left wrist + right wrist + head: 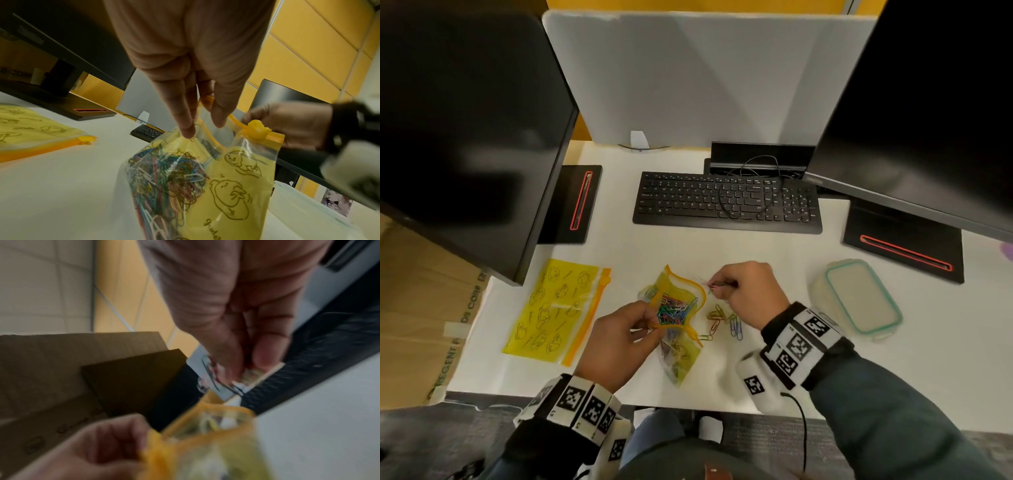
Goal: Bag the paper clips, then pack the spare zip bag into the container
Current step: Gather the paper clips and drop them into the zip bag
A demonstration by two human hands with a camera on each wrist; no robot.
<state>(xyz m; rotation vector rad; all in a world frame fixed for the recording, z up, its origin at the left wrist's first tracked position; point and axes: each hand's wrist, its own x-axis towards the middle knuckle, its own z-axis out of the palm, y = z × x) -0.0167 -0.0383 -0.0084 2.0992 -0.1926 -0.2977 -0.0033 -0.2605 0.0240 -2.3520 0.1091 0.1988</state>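
Near the desk's front edge, the left hand (616, 342) pinches the yellow zip bag's (674, 308) rim open while the right hand (750, 291) pinches a few paper clips (710, 286) beside its mouth. Judged best: drop them well inside, then gather the loose clips (726, 320). Only the head view shows the spare zip bag (554, 308) at the left edge and the lidded container (859, 298) at the right; the left-wrist view shows the duck-shaped slider (258, 129).

Right hand (236, 321) pinching paper clips (213, 378) at fingertips, just above open yellow bag (205, 434); left hand (92, 451) gripping bag's near rim; view blurred; keyboard (318, 361) behind.
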